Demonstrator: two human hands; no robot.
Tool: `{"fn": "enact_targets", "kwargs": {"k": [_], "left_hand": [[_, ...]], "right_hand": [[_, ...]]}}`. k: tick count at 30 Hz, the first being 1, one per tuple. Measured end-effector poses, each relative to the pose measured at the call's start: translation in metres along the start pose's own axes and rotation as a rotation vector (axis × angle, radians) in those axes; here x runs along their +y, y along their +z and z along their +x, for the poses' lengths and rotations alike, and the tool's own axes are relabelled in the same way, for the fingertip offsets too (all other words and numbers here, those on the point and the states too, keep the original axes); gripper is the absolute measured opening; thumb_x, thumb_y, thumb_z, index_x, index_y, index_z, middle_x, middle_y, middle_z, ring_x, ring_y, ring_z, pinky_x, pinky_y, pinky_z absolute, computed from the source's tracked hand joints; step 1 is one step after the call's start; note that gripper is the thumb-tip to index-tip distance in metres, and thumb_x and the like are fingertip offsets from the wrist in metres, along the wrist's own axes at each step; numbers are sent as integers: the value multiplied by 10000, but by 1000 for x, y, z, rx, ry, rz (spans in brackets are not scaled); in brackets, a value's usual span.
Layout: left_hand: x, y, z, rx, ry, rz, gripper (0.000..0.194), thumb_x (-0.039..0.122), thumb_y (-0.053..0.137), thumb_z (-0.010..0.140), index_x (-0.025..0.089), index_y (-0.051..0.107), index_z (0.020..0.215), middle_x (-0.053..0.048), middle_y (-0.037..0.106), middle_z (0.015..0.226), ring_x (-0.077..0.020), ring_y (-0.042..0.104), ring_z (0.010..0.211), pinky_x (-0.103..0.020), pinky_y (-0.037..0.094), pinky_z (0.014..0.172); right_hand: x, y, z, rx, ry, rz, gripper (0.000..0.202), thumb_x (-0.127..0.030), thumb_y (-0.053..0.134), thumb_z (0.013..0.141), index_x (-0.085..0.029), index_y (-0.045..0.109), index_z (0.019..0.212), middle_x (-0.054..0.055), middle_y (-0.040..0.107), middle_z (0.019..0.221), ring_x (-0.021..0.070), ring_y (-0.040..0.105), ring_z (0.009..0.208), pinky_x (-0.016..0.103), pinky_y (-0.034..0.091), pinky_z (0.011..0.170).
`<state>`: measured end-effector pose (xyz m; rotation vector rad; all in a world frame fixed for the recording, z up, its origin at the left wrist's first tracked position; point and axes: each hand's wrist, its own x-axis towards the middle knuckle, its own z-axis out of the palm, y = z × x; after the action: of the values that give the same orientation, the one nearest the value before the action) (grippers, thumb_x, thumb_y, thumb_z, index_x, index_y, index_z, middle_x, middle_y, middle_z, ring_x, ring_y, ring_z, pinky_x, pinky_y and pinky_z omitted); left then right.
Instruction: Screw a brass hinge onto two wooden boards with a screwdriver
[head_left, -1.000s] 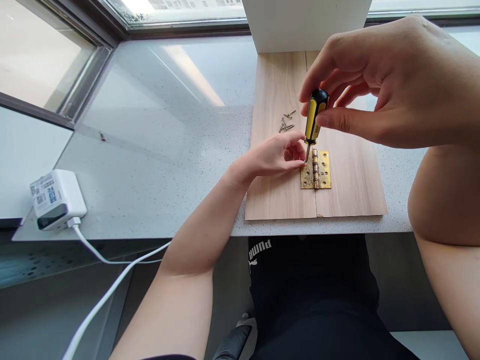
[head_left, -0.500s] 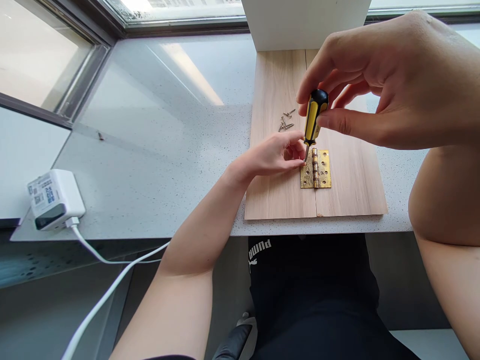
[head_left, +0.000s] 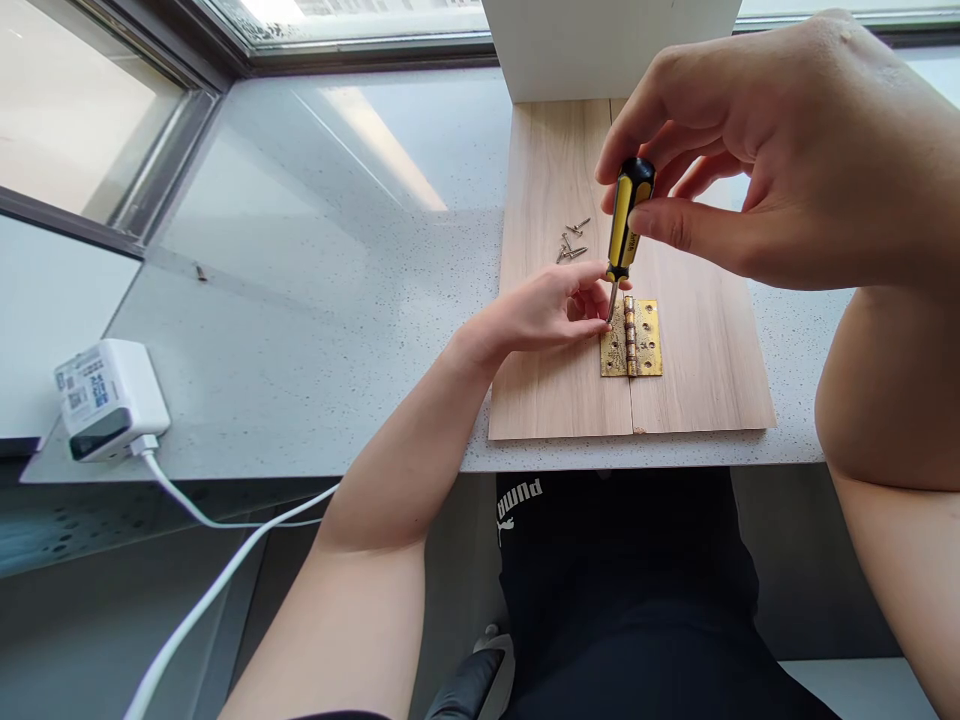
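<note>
My right hand (head_left: pixel 757 150) grips the handle of a yellow and black screwdriver (head_left: pixel 624 220) between thumb and fingers, its shaft pointing down. The tip reaches the upper left of a brass-coloured hinge (head_left: pixel 631 338), which lies unfolded across the seam of two light wooden boards (head_left: pixel 697 390). My left hand (head_left: pixel 555 308) rests beside the hinge with its fingers curled and fingertips closed near the screwdriver tip; whatever they pinch is too small to make out. Several loose screws (head_left: pixel 573 242) lie on the left board, just beyond my left hand.
A white charger (head_left: pixel 112 400) with a white cable (head_left: pixel 202 590) sits at the left of the speckled countertop (head_left: pixel 337 300). A pale upright panel (head_left: pixel 611 50) stands at the boards' far end. Windows border the counter at the back and left.
My right hand and the screwdriver have risen slightly, and the handle has tilted a little. My left hand, the hinge and the loose screws look the same.
</note>
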<state>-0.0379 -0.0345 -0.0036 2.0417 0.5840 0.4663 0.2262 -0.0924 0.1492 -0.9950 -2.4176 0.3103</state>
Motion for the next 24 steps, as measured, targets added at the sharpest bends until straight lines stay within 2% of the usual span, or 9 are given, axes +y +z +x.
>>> {"fn": "enact_targets", "kwargs": {"k": [4,7,10,14,16,19,21,24], "left_hand": [[-1,0,1,-5,4,-1,384,124,871,1023,218,801,1388,-35,865,1029,-207,852,925,-345,740,875],[0,-1,2,-7,6,6,376,129,867,1015,210,804,1376,-49,867,1071,-212,849,944,-349,742,888],[2,-2,3,1,4,25,254,149,870,1000,199,817,1243,-82,860,1153,-227,845,1010,-346,748,906],[4,-3,3,0,17,44,91,183,850,989,198,794,1060,-103,845,1169,-239,836,1063,-334,750,914],[4,-4,2,-5,41,38,117,198,840,973,198,795,1081,-109,846,1213,-242,836,1075,-347,752,922],[1,-6,0,10,100,12,288,230,853,928,207,803,1210,-97,848,1219,-244,837,1061,-381,759,957],[-1,-6,0,69,158,-11,368,290,871,923,219,799,1277,-88,848,1194,-252,835,1063,-402,759,984],[-3,-3,2,213,208,-39,374,436,890,978,251,793,1288,-80,843,1197,-262,830,1113,-418,754,1014]], "right_hand": [[1,1,-2,4,-21,-24,266,-378,710,1074,-345,855,1296,-98,883,1133,174,874,1020,316,722,958],[-4,-1,-3,-37,-36,-25,251,-333,723,1081,-365,852,1294,-82,899,1174,191,882,1057,337,738,972],[-7,-2,-1,-57,-73,-16,277,-295,701,1113,-366,859,1330,-82,911,1226,181,883,1028,335,741,950],[-7,1,4,-48,-147,5,303,-328,680,1132,-388,880,1352,-136,916,1259,147,883,1001,315,733,966],[-6,2,5,-41,-158,8,324,-324,669,1120,-408,890,1342,-155,918,1231,137,883,980,305,727,950],[-7,2,2,-8,-92,-29,273,-324,722,1101,-432,902,1276,-135,919,1147,175,895,967,338,730,968],[-10,4,0,18,-43,-68,179,-330,790,1082,-422,894,1195,-101,904,1052,211,897,956,377,729,1033],[-16,7,0,38,10,-101,57,-328,864,1055,-350,813,1046,-52,850,963,223,855,890,414,719,1053]]}}
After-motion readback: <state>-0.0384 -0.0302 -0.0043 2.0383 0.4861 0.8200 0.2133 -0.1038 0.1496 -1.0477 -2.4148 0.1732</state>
